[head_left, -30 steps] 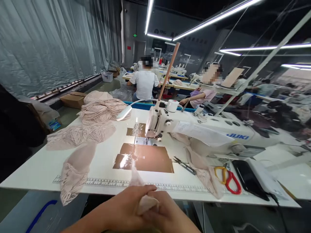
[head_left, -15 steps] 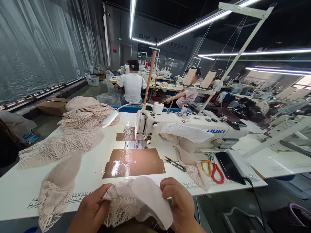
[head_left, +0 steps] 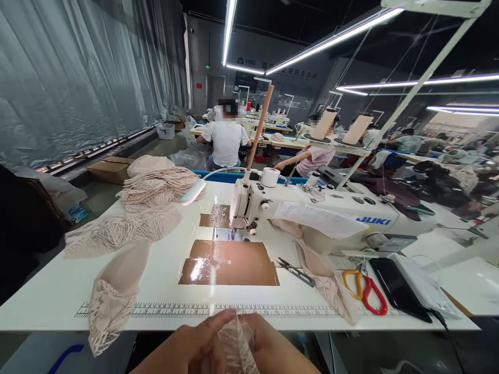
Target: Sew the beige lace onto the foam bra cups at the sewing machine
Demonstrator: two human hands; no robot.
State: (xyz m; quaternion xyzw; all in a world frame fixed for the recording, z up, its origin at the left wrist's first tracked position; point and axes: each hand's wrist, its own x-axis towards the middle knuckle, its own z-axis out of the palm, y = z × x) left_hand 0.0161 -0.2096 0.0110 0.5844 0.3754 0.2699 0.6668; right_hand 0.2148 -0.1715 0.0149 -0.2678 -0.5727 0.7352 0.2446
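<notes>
My left hand (head_left: 197, 343) and my right hand (head_left: 268, 344) are close together at the table's front edge. Both are closed on a beige lace bra piece (head_left: 237, 347), bunched between them; much of it is hidden by my fingers. Ahead, a white JUKI sewing machine (head_left: 312, 208) stands on the white table (head_left: 163, 291), its needle area over a metal plate (head_left: 223, 235). Brown tape-covered sheets (head_left: 230, 264) lie in front of the needle. Another beige lace piece (head_left: 117, 298) hangs over the front edge at left.
A stack of lace pieces (head_left: 156, 189) lies at back left beneath a small lamp (head_left: 194, 192). Thread snips (head_left: 296, 272), red-and-yellow scissors (head_left: 374, 295), a black phone (head_left: 397, 288) and a beige lace strip (head_left: 335, 296) lie on the right. Co-workers sit beyond.
My hands have come together and lower, and the lace piece, spread wide before, is now bunched between them. The view has shifted left, so the table appears further right.
</notes>
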